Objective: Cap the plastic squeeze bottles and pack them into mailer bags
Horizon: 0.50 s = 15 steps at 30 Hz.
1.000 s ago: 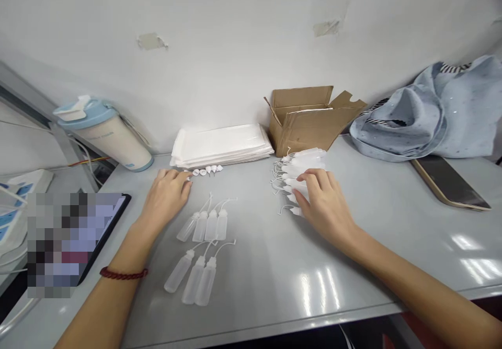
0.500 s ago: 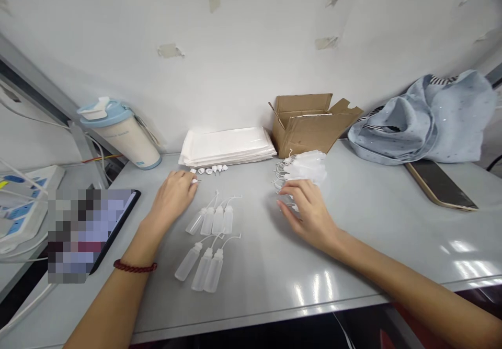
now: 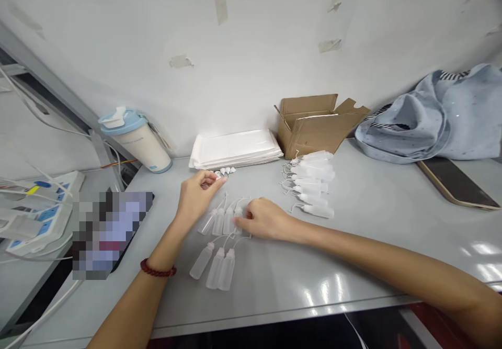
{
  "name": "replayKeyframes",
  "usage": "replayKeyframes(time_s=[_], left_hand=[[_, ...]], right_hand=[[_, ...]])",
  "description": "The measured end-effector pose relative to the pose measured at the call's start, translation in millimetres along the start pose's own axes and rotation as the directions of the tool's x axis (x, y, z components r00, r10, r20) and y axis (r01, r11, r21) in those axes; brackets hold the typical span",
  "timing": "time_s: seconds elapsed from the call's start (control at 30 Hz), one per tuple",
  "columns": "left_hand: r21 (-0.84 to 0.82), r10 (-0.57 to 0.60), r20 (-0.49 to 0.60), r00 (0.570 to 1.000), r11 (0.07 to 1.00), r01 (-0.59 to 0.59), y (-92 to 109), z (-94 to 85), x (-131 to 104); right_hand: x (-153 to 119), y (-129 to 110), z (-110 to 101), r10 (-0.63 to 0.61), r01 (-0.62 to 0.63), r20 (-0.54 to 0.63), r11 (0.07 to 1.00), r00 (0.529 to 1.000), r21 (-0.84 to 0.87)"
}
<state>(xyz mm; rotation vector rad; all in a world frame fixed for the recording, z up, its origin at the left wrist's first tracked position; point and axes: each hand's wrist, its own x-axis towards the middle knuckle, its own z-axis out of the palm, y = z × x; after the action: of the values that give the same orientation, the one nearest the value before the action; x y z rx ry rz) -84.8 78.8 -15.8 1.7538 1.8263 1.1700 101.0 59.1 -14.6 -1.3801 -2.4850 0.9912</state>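
Observation:
My left hand (image 3: pixel 198 194) is closed in a pinch on a small white cap (image 3: pixel 218 175), at the end of a short row of white caps (image 3: pixel 227 170). My right hand (image 3: pixel 266 219) is closed, its thumb and curled fingers at the neck of a translucent squeeze bottle (image 3: pixel 238 214), the rightmost of an upper row. The other upper-row bottles (image 3: pixel 218 222) lie to its left. Nearer me lies a lower row of bottles (image 3: pixel 215 268), their thin tethers pointing away. To the right is a column of more such bottles (image 3: pixel 311 184); nothing touches them.
Behind the caps lies a stack of white sheets or sleeves (image 3: pixel 235 149), next to an open cardboard box (image 3: pixel 317 132). A tumbler (image 3: pixel 141 142) and a phone (image 3: pixel 129 223) are on the left, with a power strip (image 3: pixel 47 218). At right are a blue cloth bag (image 3: pixel 427 116) and another phone (image 3: pixel 457 184).
My right hand has moved left from the bottle column to the upper row. My left hand has shifted slightly right along the caps and pinches one. The view has turned a little left.

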Motion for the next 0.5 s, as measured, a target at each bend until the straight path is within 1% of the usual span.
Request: replayKeyframes(time_s=[0.07,0.17,0.27,0.37,0.5], left_hand=[[-0.035,-0.011,0.0,1.0,0.999,0.011,2.3,0.4,-1.3],[-0.106,-0.035,0.014,0.999,0.994,0.037,6.4,1.8,-2.9],[-0.209,-0.083,0.075,0.994,0.973,0.098,11.2,3.3,-4.0],[-0.306,-0.139,0.16,0.977,0.934,0.183,15.2,3.3,-5.2],[-0.407,-0.18,0.264,0.948,0.87,0.279,18.7,1.7,-8.4]], right_hand=[[7.3,-1.1,0.4,0.035,-0.037,0.04,0.999,0.999,0.036],[11.3,-2.3,-1.0,0.071,-0.077,0.073,0.994,0.995,0.081],[11.1,-2.7,-3.3,0.09,-0.1,0.085,0.987,0.992,0.124],[10.1,0.1,-6.6,0.101,-0.111,0.064,0.979,0.993,0.173],[4.2,9.3,-15.2,0.111,-0.102,-0.023,0.964,0.994,0.247]])
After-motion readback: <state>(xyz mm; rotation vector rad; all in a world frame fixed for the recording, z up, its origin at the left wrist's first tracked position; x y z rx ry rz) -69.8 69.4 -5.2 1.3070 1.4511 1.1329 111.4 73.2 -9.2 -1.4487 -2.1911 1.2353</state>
